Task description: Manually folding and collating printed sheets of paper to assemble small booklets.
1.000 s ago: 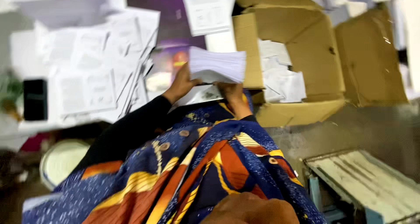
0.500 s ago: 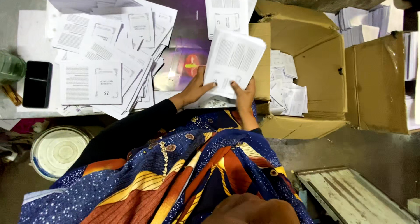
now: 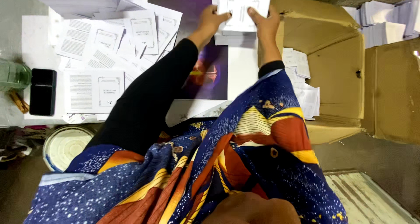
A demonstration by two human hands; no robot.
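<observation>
Both my hands reach forward to the top middle and hold a stack of white printed sheets (image 3: 241, 5). My left hand (image 3: 211, 18) grips its left edge and my right hand (image 3: 264, 21) grips its right edge. The stack rests on or just above a pile of white sheets (image 3: 236, 39) on the low table. My black sleeve and patterned blue and orange garment fill the lower middle.
Many printed sheets (image 3: 109, 53) lie fanned out at left. A black phone (image 3: 42, 91) and a green bottle (image 3: 13, 75) sit at far left. An open cardboard box (image 3: 337, 66) holding papers stands at right. A round white lid (image 3: 65, 146) lies on the floor.
My hands have moved forward, away from my body, carrying the stack of sheets from beside the box up onto the pile at the far side of the table.
</observation>
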